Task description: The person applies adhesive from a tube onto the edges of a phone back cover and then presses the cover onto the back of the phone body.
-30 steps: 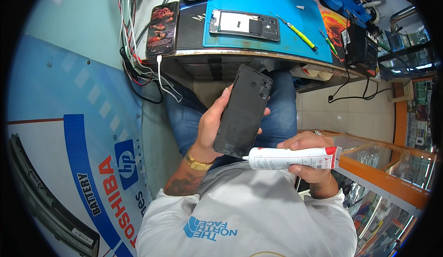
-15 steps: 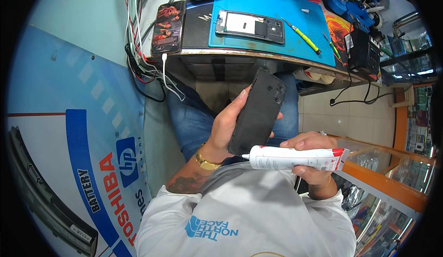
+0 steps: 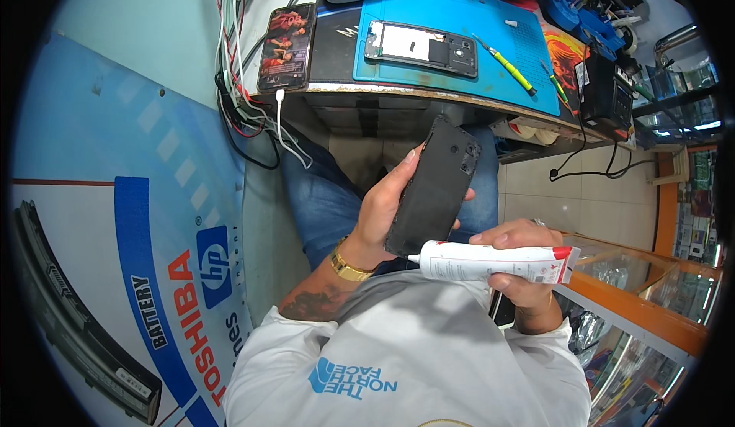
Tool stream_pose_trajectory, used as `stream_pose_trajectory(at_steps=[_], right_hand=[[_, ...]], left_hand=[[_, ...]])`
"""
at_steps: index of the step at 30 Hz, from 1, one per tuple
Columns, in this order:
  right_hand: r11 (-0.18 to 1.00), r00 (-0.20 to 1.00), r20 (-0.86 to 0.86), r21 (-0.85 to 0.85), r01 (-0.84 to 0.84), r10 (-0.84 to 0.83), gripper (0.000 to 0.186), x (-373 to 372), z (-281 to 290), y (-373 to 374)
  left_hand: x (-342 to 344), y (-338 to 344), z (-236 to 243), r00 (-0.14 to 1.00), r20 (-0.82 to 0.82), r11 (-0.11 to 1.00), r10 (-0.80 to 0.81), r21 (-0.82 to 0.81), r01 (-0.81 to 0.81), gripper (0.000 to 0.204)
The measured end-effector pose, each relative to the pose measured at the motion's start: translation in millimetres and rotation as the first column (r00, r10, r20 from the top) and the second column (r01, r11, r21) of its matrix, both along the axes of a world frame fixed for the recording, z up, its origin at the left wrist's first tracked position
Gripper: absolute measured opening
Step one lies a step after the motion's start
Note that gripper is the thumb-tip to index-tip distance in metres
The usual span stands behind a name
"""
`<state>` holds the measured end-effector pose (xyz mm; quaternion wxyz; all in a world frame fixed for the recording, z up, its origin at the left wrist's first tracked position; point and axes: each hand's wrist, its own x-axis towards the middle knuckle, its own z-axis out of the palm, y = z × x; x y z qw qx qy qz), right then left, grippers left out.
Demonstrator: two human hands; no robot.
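My left hand [image 3: 387,209] grips a black phone back panel [image 3: 432,182] over my lap, its camera openings at the far end and its edges rough. My right hand [image 3: 521,270] is closed on a white tube with a red end [image 3: 482,261], held crosswise; the tube's nozzle lies at the panel's near edge, though I cannot tell if it touches. Beyond them, an opened phone [image 3: 421,48] with a white inner part lies on a blue mat [image 3: 413,9], beside a yellow-green tool [image 3: 509,68].
A lit phone [image 3: 285,48] with a white cable sits at the worktop's [image 3: 329,87] left. Tangled cables [image 3: 230,98] hang beside it. A black device [image 3: 605,94] and blue tool holder [image 3: 578,9] are at the right. A glass display case [image 3: 635,266] stands at lower right.
My left hand and the panel have shifted rightward and slightly down in the picture, and the tube slightly right. The worktop has also shifted right in the view. Both grips are unchanged.
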<state>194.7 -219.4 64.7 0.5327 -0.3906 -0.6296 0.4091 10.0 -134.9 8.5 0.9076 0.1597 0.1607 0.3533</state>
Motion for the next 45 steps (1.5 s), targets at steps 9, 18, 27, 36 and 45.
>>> stream_pose_trajectory(at_steps=[9,18,27,36,45], right_hand=[[0.999,0.999,-0.007,0.016,-0.045,0.045,0.037,-3.7,-1.5,7.6],[0.999,0.998,-0.026,0.015,-0.052,0.052,0.036,-6.8,-3.3,14.8],[1.0,0.995,-0.103,0.0,-0.018,0.018,0.037,-11.0,-1.9,15.8],[0.998,0.997,-0.077,-0.049,-0.031,0.028,0.035,-6.0,-5.2,11.0],[0.998,0.998,-0.023,0.014,-0.06,0.06,0.034,-14.0,-4.5,18.5]], left_hand=[[2.0,-1.6,3.3,1.0,-0.014,1.0,0.01,0.012,-0.01,0.05],[4.5,-2.7,3.0,0.998,-0.047,1.0,0.029,0.007,-0.029,0.05],[5.2,-2.5,-0.2,0.997,-0.06,0.999,0.044,0.015,-0.043,0.05],[-0.8,-0.1,-0.9,0.998,-0.046,0.999,0.032,0.037,-0.03,0.049],[-3.6,0.9,-2.8,0.992,-0.104,0.997,0.069,0.052,-0.064,0.051]])
